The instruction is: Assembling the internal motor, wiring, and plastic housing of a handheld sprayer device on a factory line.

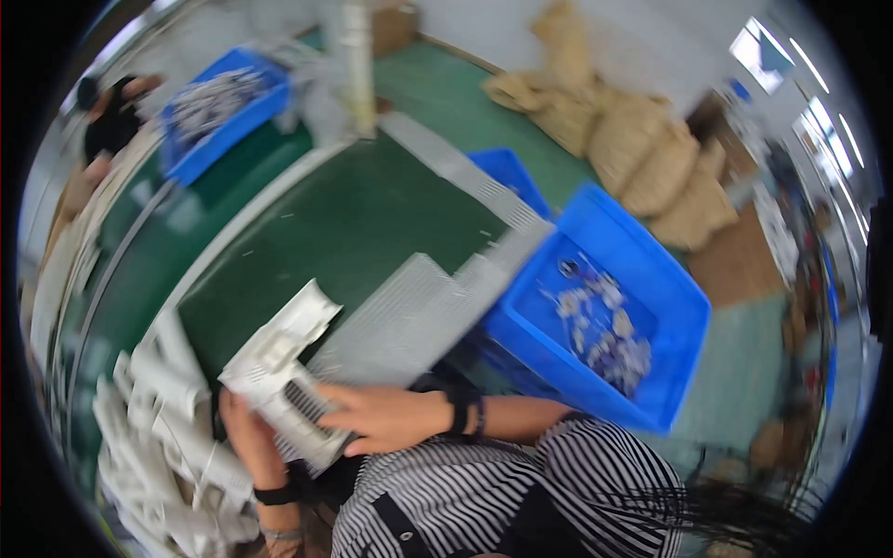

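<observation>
A long white plastic housing [265, 363] with a dark slotted grille and moulded recesses lies tilted across my front, over the near left edge of the green work surface. My left hand [249, 437] is closed round its left side, with the fingertips partly hidden by the part. From the right, my right hand [395, 418] grips the housing beside the grille, its fingers reaching over the face. The hands and the part are slightly blurred. Close by my left arm, several similar white plastic parts [163, 456] lie in a heap.
A grey ribbed sheet [391, 325] covers the near edge of the green work surface [344, 214]. To the right, a blue bin [674, 307] holds small mixed parts. Another blue bin [200, 163] stands far left, near a person [112, 121]. Tan sacks [642, 153] lean at the back.
</observation>
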A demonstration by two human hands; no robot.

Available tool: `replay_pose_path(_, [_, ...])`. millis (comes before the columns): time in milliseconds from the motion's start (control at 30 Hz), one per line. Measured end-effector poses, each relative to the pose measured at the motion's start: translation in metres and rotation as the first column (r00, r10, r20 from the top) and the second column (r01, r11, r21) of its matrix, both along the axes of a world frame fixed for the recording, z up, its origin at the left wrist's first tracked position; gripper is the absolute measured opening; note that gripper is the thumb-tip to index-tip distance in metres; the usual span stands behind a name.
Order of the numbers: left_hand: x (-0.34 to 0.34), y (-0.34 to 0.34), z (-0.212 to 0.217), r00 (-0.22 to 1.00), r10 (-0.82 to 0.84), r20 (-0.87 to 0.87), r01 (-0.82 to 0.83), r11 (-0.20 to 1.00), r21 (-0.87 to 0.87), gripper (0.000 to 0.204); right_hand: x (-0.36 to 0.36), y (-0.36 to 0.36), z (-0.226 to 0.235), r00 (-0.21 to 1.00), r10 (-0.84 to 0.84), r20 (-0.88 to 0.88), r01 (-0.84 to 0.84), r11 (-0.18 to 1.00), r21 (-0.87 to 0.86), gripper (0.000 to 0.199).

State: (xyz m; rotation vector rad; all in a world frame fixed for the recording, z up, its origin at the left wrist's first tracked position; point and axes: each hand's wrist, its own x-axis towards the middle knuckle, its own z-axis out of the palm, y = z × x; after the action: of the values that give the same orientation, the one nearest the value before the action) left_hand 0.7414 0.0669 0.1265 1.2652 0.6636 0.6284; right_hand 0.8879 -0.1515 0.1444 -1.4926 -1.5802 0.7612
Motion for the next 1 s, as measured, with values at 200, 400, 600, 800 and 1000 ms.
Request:
replay_pose_path(200, [0.012, -0.011, -0.004, 0.788, 0.039, -0.615, 0.559, 0.376, 0.739, 0.079, 0.027, -0.07, 0.006, 0.987, -0.152, -0.049, 0.156, 0.985, 0.075, 0.046])
replay_pose_path(400, [-0.034, 0.019, -0.057, 0.572, 0.334, -0.749, 0.767, 0.105, 0.633, 0.091, 0.078, -0.265, 0.03, 0.611, -0.79, -0.052, 0.779, 0.612, -0.136, 0.037])
replay_pose_path(600, [0.056, -0.031, -0.022, 0.699, 0.095, -0.709, 0.715, -0.071, 0.696, 0.082, 0.122, -0.471, -0.095, 0.36, -0.876, 0.321, 0.701, 0.028, -0.712, 0.038])
replay_pose_path(800, [0.068, -0.059, -0.008, 0.648, 0.178, -0.741, 0.745, 0.057, 0.665, 0.076, 0.123, -0.455, -0.274, 0.625, -0.645, 0.439, 0.601, 0.039, -0.799, 0.042])
replay_pose_path(1000, [0.068, -0.068, 0.002, 0.626, 0.183, -0.758, 0.75, 0.126, 0.649, 0.075, 0.128, -0.41, -0.287, 0.549, -0.766, 0.335, 0.346, -0.156, -0.925, 0.045])
